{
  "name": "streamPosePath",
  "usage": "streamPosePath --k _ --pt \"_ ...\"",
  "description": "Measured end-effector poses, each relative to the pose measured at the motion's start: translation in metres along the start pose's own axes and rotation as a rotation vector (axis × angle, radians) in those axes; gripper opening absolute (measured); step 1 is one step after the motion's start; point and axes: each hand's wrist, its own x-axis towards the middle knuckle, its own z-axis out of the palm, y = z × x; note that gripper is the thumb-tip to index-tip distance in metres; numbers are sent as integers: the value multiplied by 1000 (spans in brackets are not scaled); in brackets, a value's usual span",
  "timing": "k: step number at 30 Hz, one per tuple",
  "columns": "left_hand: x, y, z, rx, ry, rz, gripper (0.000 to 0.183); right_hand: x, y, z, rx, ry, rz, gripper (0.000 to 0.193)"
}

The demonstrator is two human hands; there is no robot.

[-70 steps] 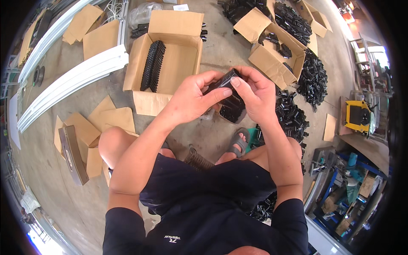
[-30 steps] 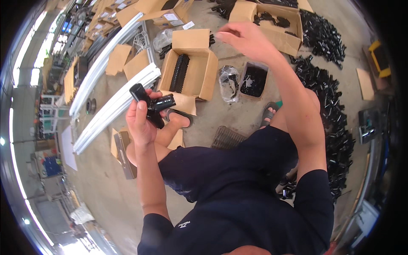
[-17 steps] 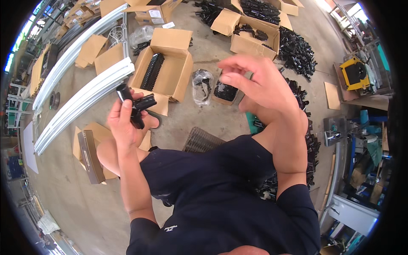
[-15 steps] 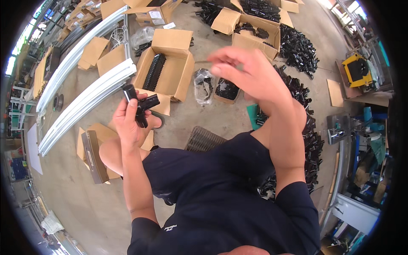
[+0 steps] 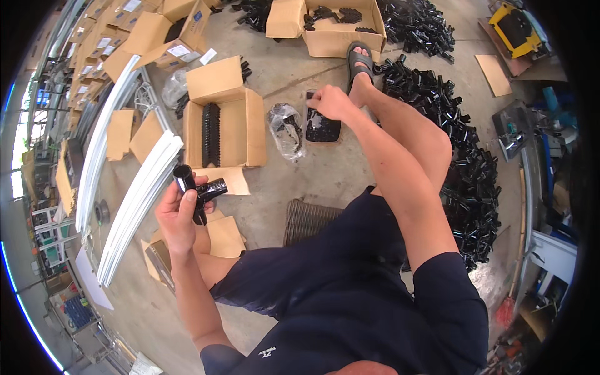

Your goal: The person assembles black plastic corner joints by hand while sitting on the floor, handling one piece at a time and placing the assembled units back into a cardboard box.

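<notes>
My left hand (image 5: 175,215) is wrapped round a glossy black tee-shaped pipe fitting (image 5: 214,189), one open tube end pointing up and a branch pointing right. My right hand (image 5: 335,102) reaches down to a small open box (image 5: 305,128) on the floor. Small black pieces (image 5: 325,129) fill that box. The right fingertips are pinched together at its far left corner; what they hold, if anything, is too small to make out. Beside the box lies a clear plastic bag (image 5: 286,134) with dark parts inside.
An open cardboard box (image 5: 255,128) with a row of black ribbed parts (image 5: 211,134) stands left of the bag. A long heap of black fittings (image 5: 472,206) lies right of my leg. White curved profiles (image 5: 140,203) lie at left. A woven stool (image 5: 309,222) is near my shorts.
My right hand has lowered from mid-air, fingers apart, to the small box, where its fingers are now pinched. My left hand still holds the fitting. The whole view has shifted and turned.
</notes>
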Motion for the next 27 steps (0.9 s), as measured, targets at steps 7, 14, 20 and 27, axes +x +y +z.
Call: streamPosePath --k 7,14,20,27 --pt "74 -89 8 -262 196 -228 25 42 68 89 -46 29 192 26" --pt "70 -100 20 30 113 -488 24 71 38 183 -148 184 254 25" --pt "77 -115 24 168 -89 -270 35 79 125 222 -42 318 95 35" --pt "62 -102 23 702 -81 54 39 56 81 189 -7 228 -31 23"
